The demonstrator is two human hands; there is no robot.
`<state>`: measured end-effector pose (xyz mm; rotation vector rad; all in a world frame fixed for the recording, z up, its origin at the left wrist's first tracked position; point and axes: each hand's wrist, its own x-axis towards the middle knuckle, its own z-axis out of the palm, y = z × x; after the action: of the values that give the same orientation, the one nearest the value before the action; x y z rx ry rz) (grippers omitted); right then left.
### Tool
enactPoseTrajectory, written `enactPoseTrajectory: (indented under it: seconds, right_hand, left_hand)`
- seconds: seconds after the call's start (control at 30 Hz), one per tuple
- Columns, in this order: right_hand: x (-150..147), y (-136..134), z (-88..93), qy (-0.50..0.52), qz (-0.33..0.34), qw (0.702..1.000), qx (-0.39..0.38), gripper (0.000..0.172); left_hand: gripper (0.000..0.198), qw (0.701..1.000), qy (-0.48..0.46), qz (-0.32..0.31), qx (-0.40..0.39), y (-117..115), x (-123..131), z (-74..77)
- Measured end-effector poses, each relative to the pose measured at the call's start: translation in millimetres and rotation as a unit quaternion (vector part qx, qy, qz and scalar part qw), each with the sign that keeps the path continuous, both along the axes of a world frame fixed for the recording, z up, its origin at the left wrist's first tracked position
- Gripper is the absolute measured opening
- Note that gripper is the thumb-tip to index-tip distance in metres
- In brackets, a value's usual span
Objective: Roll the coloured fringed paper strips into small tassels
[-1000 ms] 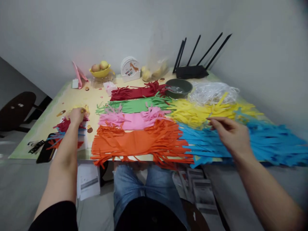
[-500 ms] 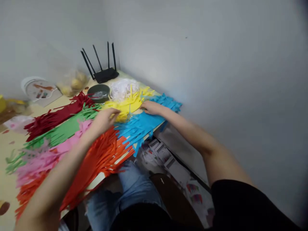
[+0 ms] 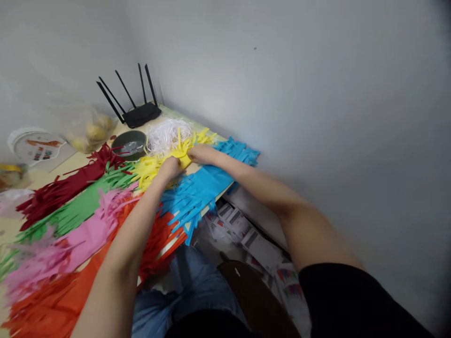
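Red fringe, green fringe, pink fringe and orange fringe lie spread out left, so the yellow fringe, just beyond the blue fringe, is probably what we've got left, our left hand and right hand seemingly curled tight on it.

A black top is worn, with a wide, short sleeve seen on the right arm. Both forearms are uncovered. Below, blue jeans are worn, the denim faded in patches.
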<state>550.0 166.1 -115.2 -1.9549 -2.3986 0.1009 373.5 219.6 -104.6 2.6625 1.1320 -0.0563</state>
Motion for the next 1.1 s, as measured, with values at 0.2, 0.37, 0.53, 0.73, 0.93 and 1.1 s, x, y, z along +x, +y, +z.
enactPoseTrajectory:
  seconds: [0.2,0.37,0.53,0.73,0.93,1.1]
  right_hand:
    - [3,-1,5.4,0.014,-0.003,1.000,-0.009,0.018]
    - [1,-2,9.2,0.019,-0.005,1.000,-0.010,0.015]
    - [2,-3,9.8,0.019,-0.006,1.000,-0.010,0.014]
    - [3,-2,8.1,0.019,-0.006,1.000,-0.010,0.016]
    - [1,-2,7.4,0.023,-0.012,1.000,-0.013,0.021]
    - [1,-11,19.7,0.040,-0.011,0.999,-0.010,0.041]
  left_hand:
    - [0.023,0.999,-0.009,0.017,-0.046,12,1,9.4]
    - [0.019,0.998,-0.026,0.032,-0.057,18,1,11.0]
    - [0.015,0.997,-0.032,0.041,-0.061,20,1,11.6]
    - [0.017,0.996,-0.033,0.053,-0.059,19,2,13.7]
    - [0.018,0.996,-0.036,0.064,-0.052,17,4,14.2]
    - [0.019,0.994,-0.055,0.081,-0.039,15,4,10.4]
